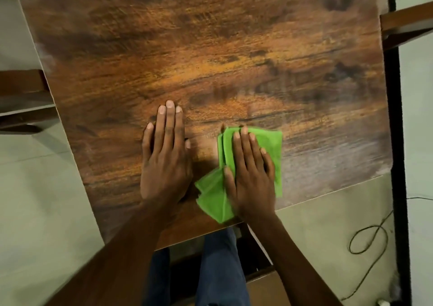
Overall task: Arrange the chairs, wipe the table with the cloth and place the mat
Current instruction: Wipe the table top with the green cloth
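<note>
A chair (pixel 22 99) is cut off by the left edge beside the table (pixel 210 48). The left hand (pixel 165 155) is laid flat, fingers straight and together, on bare wood. Just beside it, the green cloth (pixel 274 146) is pressed down near the front edge by the flat right hand (pixel 249 174), which hides its middle. Another chair (pixel 407 28) is cropped at the right.

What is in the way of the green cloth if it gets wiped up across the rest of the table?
Nothing visible. The right hand presses flat on the green cloth near the table's near edge; the wood beyond is bare. The left hand lies flat beside it, off that path.
</note>
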A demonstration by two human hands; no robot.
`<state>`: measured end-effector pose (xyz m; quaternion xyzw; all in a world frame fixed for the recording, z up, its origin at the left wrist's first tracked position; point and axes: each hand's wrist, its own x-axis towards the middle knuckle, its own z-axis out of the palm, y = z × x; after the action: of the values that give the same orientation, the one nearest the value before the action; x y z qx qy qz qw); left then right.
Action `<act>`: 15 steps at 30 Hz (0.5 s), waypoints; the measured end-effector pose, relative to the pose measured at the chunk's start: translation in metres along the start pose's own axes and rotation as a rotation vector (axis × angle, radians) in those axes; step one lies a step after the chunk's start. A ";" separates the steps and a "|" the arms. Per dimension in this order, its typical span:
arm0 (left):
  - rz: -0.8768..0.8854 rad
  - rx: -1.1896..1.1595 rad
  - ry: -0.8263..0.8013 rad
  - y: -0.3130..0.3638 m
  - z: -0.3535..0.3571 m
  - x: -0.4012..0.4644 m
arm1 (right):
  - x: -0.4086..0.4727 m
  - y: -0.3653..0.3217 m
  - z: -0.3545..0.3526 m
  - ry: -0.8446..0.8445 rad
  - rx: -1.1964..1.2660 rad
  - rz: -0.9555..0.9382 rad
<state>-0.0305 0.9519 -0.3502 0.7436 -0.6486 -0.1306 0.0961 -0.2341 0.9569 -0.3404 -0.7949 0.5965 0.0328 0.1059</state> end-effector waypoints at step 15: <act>-0.007 -0.009 0.049 0.002 -0.001 -0.001 | -0.042 0.044 0.001 -0.001 0.035 -0.074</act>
<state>-0.0325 0.9523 -0.3488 0.7484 -0.6429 -0.1156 0.1149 -0.2875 0.9851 -0.3397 -0.8146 0.5670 0.0186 0.1211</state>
